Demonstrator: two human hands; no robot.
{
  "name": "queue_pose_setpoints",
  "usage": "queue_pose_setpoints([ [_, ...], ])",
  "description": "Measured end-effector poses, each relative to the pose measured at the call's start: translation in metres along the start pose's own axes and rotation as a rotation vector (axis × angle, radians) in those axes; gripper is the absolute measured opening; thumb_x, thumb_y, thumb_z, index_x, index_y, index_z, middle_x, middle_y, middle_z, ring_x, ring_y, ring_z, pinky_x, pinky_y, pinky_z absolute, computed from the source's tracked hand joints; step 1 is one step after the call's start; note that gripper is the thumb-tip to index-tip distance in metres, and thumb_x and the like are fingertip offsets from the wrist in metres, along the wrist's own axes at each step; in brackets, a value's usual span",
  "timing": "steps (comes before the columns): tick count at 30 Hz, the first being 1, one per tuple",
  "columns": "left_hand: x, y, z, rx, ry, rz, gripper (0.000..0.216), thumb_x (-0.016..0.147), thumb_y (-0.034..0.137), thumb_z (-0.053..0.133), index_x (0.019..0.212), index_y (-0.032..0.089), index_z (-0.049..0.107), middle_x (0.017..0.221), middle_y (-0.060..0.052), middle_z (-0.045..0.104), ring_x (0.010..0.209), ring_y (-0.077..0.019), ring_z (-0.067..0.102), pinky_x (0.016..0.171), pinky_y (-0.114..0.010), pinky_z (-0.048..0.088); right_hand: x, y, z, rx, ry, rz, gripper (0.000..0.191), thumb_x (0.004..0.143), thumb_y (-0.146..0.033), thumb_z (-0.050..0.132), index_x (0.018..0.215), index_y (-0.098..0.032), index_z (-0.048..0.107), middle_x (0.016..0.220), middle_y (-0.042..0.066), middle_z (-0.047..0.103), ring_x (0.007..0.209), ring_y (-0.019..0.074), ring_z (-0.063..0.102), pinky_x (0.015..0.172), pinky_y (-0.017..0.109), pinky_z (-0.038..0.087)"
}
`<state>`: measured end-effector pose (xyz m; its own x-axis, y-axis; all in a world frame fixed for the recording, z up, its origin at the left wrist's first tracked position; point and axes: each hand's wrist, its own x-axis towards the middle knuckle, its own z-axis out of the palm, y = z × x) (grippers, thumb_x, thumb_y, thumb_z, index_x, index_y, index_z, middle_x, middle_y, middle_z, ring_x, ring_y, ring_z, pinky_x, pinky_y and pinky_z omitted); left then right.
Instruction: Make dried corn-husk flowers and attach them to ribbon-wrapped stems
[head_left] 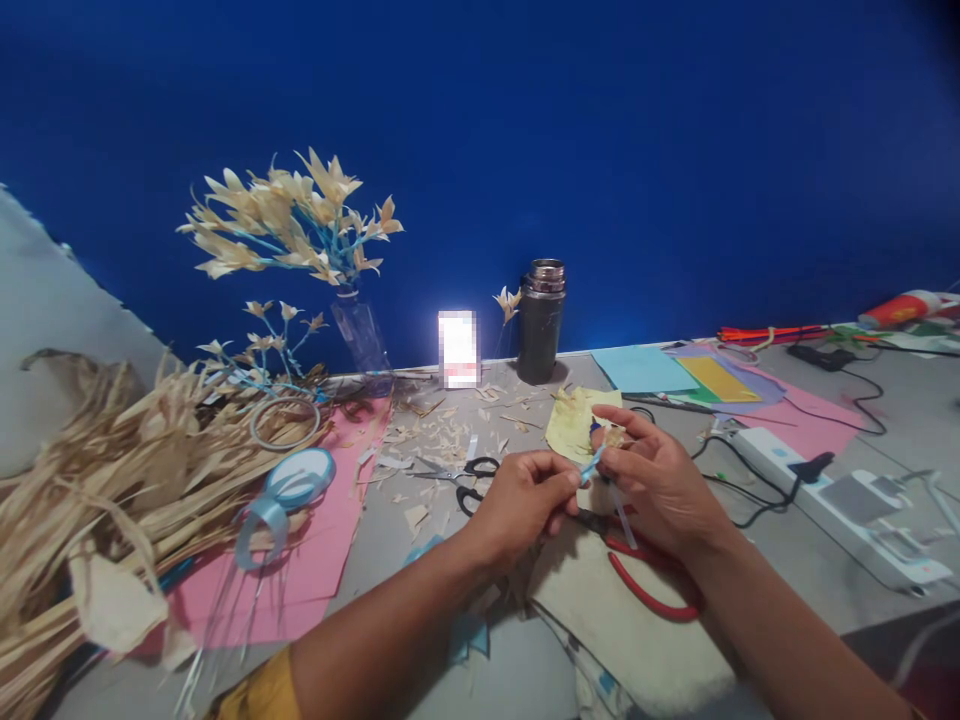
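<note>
My left hand is closed in a pinch on the end of a light-blue tape strip. Facing it, my right hand pinches a small pale husk flower, where the tape meets its base. The finer detail between the fingertips is partly hidden. Below my right hand lie red-handled pliers, partly covered by the hand. Black-handled scissors rest just beyond my left hand. A yellow paper with husk bits on it sits behind both hands.
Dried husks pile up at left beside blue tape rolls on pink paper. Husk flowers stand in a clear bottle. A dark flask stands behind; a power strip with cables lies at right.
</note>
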<state>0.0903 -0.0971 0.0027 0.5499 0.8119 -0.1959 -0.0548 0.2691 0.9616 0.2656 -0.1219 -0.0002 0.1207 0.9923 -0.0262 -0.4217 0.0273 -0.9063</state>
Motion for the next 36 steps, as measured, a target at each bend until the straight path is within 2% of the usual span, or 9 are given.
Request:
queue_pose_setpoints([
  [5,-0.001,0.003,-0.005,-0.286,-0.229,-0.238,0.027,0.067,0.032,0.083,0.077,0.014,0.065,0.060,0.003,0.059,0.039,-0.0028,0.036,0.039,-0.019,0.019,-0.002,-0.005,-0.005,0.061,-0.089,0.030,0.056,0.064,-0.022,0.090,0.117,-0.026,0.071,0.088,-0.002,0.066,0.066,0.0126,0.058,0.061,0.026,0.049],
  [9,0.000,0.004,-0.005,-0.335,-0.233,-0.243,0.028,0.063,0.028,0.086,0.074,0.014,0.065,0.057,0.001,0.061,0.038,-0.0028,0.039,0.038,-0.018,0.019,-0.001,-0.005,-0.009,0.094,-0.154,0.042,0.056,0.064,-0.022,0.089,0.117,-0.027,0.072,0.088,-0.002,0.067,0.071,0.0137,0.061,0.066,0.028,0.051],
  [13,0.000,0.001,-0.002,-0.291,-0.127,-0.201,0.028,0.059,0.029,0.086,0.071,0.013,0.066,0.056,-0.001,0.064,0.038,-0.0047,0.044,0.039,-0.019,0.023,0.000,-0.004,-0.010,0.075,-0.169,0.021,0.058,0.066,-0.023,0.088,0.121,-0.028,0.071,0.095,0.000,0.071,0.078,0.0150,0.063,0.075,0.029,0.052],
  [17,0.000,0.001,0.000,-0.141,0.045,0.004,0.021,0.065,0.030,0.081,0.069,0.013,0.069,0.057,-0.003,0.066,0.040,-0.0063,0.046,0.043,-0.021,0.029,-0.002,0.001,-0.008,0.044,-0.136,0.005,0.062,0.067,-0.022,0.088,0.126,-0.029,0.069,0.116,0.005,0.071,0.084,0.0162,0.064,0.076,0.029,0.052],
  [22,-0.003,0.001,0.003,0.158,0.225,0.239,0.011,0.074,0.023,0.071,0.067,0.014,0.073,0.057,-0.001,0.064,0.045,-0.0082,0.046,0.048,-0.023,0.034,-0.004,0.006,0.002,0.087,-0.046,-0.072,0.056,0.063,-0.031,0.093,0.114,-0.026,0.073,0.088,0.000,0.070,0.070,0.0141,0.060,0.071,0.028,0.052],
  [26,-0.006,-0.001,0.006,0.274,0.294,0.320,0.012,0.077,0.021,0.069,0.068,0.016,0.074,0.062,-0.002,0.066,0.053,-0.0101,0.051,0.053,-0.023,0.038,-0.005,0.004,0.010,0.065,0.064,-0.116,0.050,0.062,-0.028,0.093,0.108,-0.025,0.073,0.083,-0.001,0.070,0.072,0.0142,0.061,0.073,0.027,0.053],
  [29,-0.006,-0.001,0.006,0.190,0.223,0.263,0.012,0.077,0.024,0.071,0.068,0.015,0.072,0.061,-0.002,0.065,0.051,-0.0098,0.052,0.052,-0.023,0.039,-0.005,0.002,0.012,0.085,0.112,-0.115,0.049,0.060,-0.027,0.094,0.103,-0.024,0.073,0.081,-0.002,0.069,0.068,0.0120,0.059,0.068,0.024,0.052],
  [33,-0.003,0.002,0.003,-0.167,-0.022,-0.005,0.022,0.068,0.033,0.081,0.073,0.015,0.068,0.060,-0.001,0.064,0.044,-0.0084,0.050,0.043,-0.021,0.036,-0.005,-0.001,0.007,0.140,0.062,-0.079,0.052,0.060,-0.027,0.095,0.106,-0.025,0.072,0.080,-0.003,0.066,0.065,0.0105,0.057,0.061,0.021,0.051],
  [36,-0.002,0.005,0.001,-0.358,-0.137,-0.177,0.033,0.057,0.032,0.089,0.073,0.015,0.066,0.059,0.000,0.064,0.041,-0.0068,0.047,0.039,-0.019,0.032,-0.004,0.001,0.002,0.170,-0.029,-0.077,0.053,0.063,-0.030,0.094,0.111,-0.028,0.071,0.083,-0.003,0.065,0.071,0.0116,0.059,0.067,0.023,0.054],
])
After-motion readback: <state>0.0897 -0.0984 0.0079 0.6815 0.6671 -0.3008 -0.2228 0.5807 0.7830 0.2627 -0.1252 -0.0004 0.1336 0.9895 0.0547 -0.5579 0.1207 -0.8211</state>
